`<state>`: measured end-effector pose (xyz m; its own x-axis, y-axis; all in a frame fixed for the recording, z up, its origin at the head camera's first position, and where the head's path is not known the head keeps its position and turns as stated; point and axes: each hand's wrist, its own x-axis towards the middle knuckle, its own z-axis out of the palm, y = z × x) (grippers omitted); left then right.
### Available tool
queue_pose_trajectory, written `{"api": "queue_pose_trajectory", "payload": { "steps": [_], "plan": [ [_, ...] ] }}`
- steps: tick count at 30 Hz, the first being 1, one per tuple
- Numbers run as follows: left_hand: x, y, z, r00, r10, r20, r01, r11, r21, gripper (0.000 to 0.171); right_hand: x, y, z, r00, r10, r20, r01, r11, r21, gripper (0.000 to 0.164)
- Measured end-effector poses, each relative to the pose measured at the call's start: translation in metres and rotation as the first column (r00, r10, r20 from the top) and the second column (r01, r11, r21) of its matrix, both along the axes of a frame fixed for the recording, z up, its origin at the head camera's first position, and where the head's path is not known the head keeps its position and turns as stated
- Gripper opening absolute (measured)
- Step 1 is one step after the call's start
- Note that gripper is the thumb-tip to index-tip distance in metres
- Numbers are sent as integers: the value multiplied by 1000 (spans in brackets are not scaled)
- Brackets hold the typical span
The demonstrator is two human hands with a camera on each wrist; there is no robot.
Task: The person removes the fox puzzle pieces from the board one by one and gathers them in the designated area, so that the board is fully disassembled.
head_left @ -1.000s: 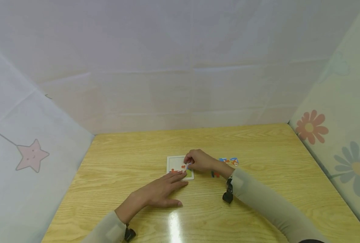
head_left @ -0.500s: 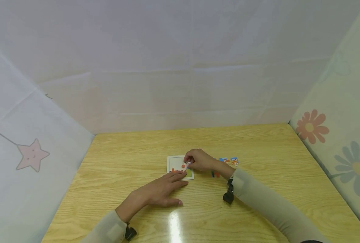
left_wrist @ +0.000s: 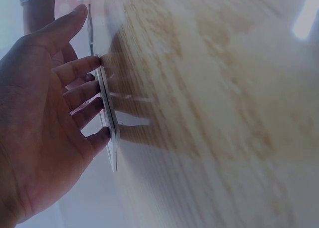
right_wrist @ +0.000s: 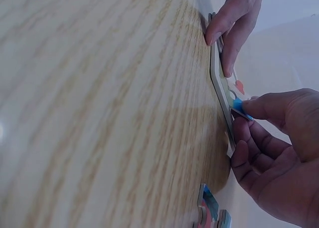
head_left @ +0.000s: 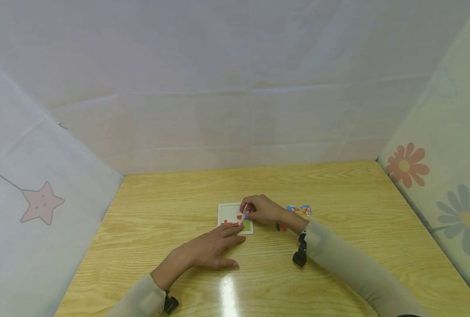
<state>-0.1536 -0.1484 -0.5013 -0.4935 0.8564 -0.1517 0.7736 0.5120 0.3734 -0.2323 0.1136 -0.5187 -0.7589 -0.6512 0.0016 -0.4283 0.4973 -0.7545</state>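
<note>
A shallow white-rimmed puzzle tray (head_left: pixel 219 215) lies on the table, with red and green picture pieces in its lower part. My left hand (head_left: pixel 209 250) rests its outstretched fingers on the tray's near edge; in the left wrist view the fingertips (left_wrist: pixel 102 133) touch the rim. At the tray's right side, my right hand (head_left: pixel 263 209) pinches a puzzle piece (right_wrist: pixel 238 106) with blue on it between thumb and fingers. That piece is tilted against the tray, partly hidden by the fingers.
Several loose puzzle pieces (head_left: pixel 306 210) lie right of the tray, some partly hidden behind the right wrist. The wooden table (head_left: pixel 171 198) has cloth walls (head_left: pixel 187 123) at its back and sides. A light reflection shines near the front.
The puzzle piece in my right hand has tipped up slightly, showing more of its pale edge. My left hand and the tray have stayed in place.
</note>
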Motion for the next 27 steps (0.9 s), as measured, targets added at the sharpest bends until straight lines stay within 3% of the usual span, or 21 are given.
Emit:
{"api": "queue_pose_trajectory", "payload": {
  "steps": [8, 17, 27],
  "plan": [
    [1, 0, 2, 1000, -3, -1, 3, 1000, 2, 74, 1, 1, 0, 1000, -8, 6, 8, 1000, -19, 13],
    [1, 0, 3, 1000, -7, -20, 7, 1000, -1, 74, -3, 4, -3, 996, -43, 84, 49, 996, -76, 14],
    [1, 1, 3, 1000, -6, -27, 6, 1000, -12, 74, 4, 10, 8, 989, -64, 132, 77, 992, -99, 15]
  ]
}}
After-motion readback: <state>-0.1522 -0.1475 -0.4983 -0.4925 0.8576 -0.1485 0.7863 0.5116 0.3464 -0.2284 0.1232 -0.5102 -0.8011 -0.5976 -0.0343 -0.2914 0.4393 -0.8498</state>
